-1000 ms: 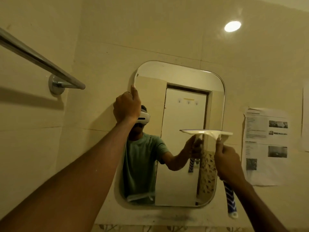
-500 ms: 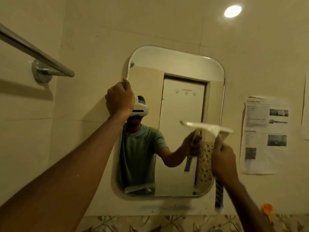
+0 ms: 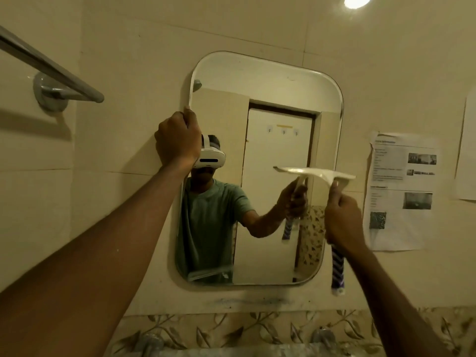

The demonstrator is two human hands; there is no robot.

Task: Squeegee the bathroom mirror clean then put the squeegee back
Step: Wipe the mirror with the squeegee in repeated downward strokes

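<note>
The right hand (image 3: pixel 342 220) is clamped round the upper part of the squeegee (image 3: pixel 317 174) handle, fingers curled tight, with one digit reaching up toward the neck under the blade. The pale crossbar sits roughly level at about mid-height of the mirror (image 3: pixel 270 83), its right tip overhanging the mirror's right edge. Whether the lip is pressed flat on the glass cannot be told from this angle. The striped lower end of the handle hangs free below the fist, past the mirror's lower right corner.

The left hand (image 3: pixel 177 140) grips the mirror's left edge in its upper half, fingers wrapped round the rim, apparently steadying it.

The squeegee looks light and stiff, probably plastic with a softer wiping lip, so it should need little strength but even pressure. Holding it high on the handle near the head, as here, gives the best control of blade angle; a grip lower on the striped part would let the head rock. The glass is slick and breakable, so bracing its rim seems sensible.

On the wall, a towel rail (image 3: pixel 51 65) is mounted off the upper left and printed sheets (image 3: pixel 401 191) hang right of the mirror.
</note>
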